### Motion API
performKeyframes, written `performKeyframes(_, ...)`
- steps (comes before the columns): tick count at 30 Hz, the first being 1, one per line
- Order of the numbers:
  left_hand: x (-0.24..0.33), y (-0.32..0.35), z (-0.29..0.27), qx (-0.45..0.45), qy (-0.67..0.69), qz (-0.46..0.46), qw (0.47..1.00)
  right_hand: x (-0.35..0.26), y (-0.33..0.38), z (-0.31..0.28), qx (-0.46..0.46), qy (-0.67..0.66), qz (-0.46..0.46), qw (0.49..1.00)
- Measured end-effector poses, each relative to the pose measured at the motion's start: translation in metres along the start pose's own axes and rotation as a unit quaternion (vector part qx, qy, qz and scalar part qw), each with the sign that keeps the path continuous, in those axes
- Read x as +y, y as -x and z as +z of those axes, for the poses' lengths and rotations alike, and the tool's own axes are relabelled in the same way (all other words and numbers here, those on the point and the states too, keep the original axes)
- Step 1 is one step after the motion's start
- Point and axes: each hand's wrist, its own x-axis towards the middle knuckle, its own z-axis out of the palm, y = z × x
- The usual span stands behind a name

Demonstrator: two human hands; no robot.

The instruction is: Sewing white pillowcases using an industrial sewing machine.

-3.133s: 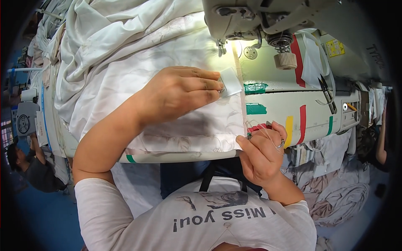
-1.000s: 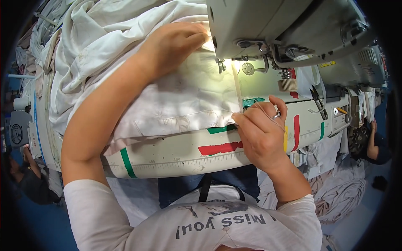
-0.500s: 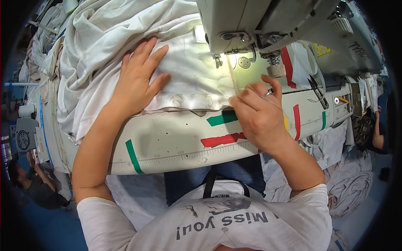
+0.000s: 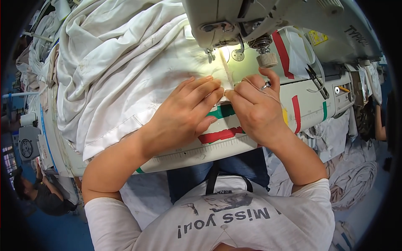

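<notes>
Along the worktop's (image 4: 184, 157) front edge a ruler scale is running, and strips of red tape (image 4: 221, 135) and green tape (image 4: 222, 111) are lying just behind it, presumably serving as position marks. The left hand (image 4: 184, 112) is lying palm down, its fingers held side by side and their tips pressing the white cloth (image 4: 121, 79) near its front right corner; its thumb is standing apart, above the tape. The right hand (image 4: 256, 109) is pinching that same corner between thumb and forefinger (a pale thread (image 4: 258, 87) is trailing across its back), so both hands appear to be keeping the corner flat and aligned.

The cloth itself is covering the worktop's left part, bunching in folds toward the left end and back edge; that slack is probably leaving the corner free of drag. Snips (image 4: 317, 82) are resting toward the right end, seemingly parked clear of the cloth. Farther back, the sewing machine head (image 4: 226, 21) is overhanging, its presser foot (image 4: 210, 56) standing above the lit cloth; whether it is touching, I cannot tell.
</notes>
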Motion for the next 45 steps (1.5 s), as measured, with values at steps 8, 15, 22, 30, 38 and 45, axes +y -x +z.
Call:
performKeyframes(8, 0.002, 0.000, -0.003, -0.021, 0.020, -0.019, 0.999, 0.001, 0.015, -0.018, -0.013, -0.007, 0.029, 0.999)
performKeyframes(15, 0.003, -0.002, -0.004, -0.035, 0.014, -0.025, 0.999, 0.060, 0.074, -0.086, 0.069, 0.078, 0.436, 0.894)
performKeyframes(22, 0.003, -0.005, -0.005, -0.038, 0.029, -0.030, 0.998, 0.136, 0.022, -0.039, 0.103, 0.161, 0.233, 0.954)
performKeyframes(30, 0.003, 0.001, -0.004, -0.024, 0.025, -0.028, 0.999, 0.016, 0.010, -0.032, 0.014, 0.030, 0.074, 0.997)
performKeyframes(38, -0.019, 0.013, 0.037, 0.039, 0.039, -0.008, 0.998, -0.075, -0.077, 0.023, 0.023, -0.138, -0.054, 0.989)
performKeyframes(45, -0.005, 0.008, 0.009, 0.023, 0.035, -0.017, 0.999, -0.037, -0.028, -0.010, 0.010, -0.098, -0.034, 0.995)
